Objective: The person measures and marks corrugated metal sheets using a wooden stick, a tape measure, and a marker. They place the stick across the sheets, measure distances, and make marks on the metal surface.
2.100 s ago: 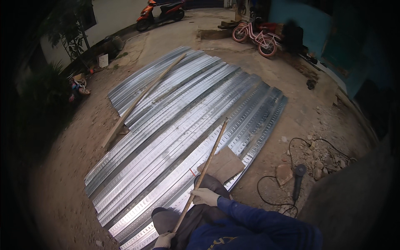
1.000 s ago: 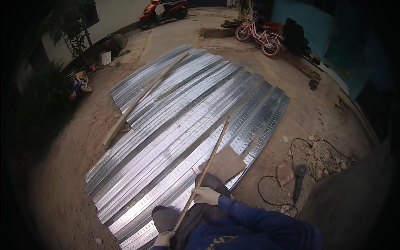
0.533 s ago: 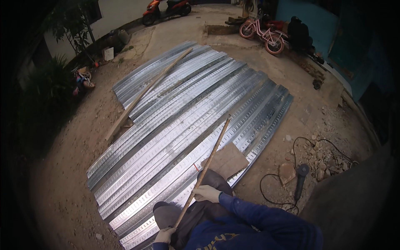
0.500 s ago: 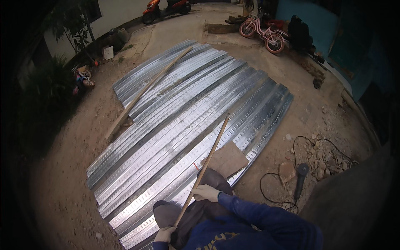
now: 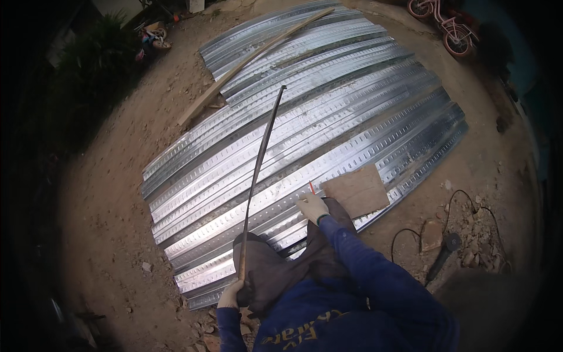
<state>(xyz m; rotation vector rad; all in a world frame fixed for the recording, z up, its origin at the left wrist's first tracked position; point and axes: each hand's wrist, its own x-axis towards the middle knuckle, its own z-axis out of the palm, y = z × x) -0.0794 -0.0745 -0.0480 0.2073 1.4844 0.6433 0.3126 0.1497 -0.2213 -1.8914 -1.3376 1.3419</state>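
Outdoors, brown dirt ground (image 5: 117,193) stretched wide beyond the left edges of ribbed metal sheets (image 5: 334,123), a wooden plank (image 5: 246,68) slanting over their far part; the left hand (image 5: 230,294) had its fingers wrapped round the lower end of a long rod (image 5: 262,151), tilted above the sheets; yellow lettering crossed the blue shirt (image 5: 352,305); the right hand (image 5: 313,207), its grasp impossible to tell, was just beside a red stick (image 5: 311,187); grinder (image 5: 444,255) and rubble (image 5: 484,252) bordered the right
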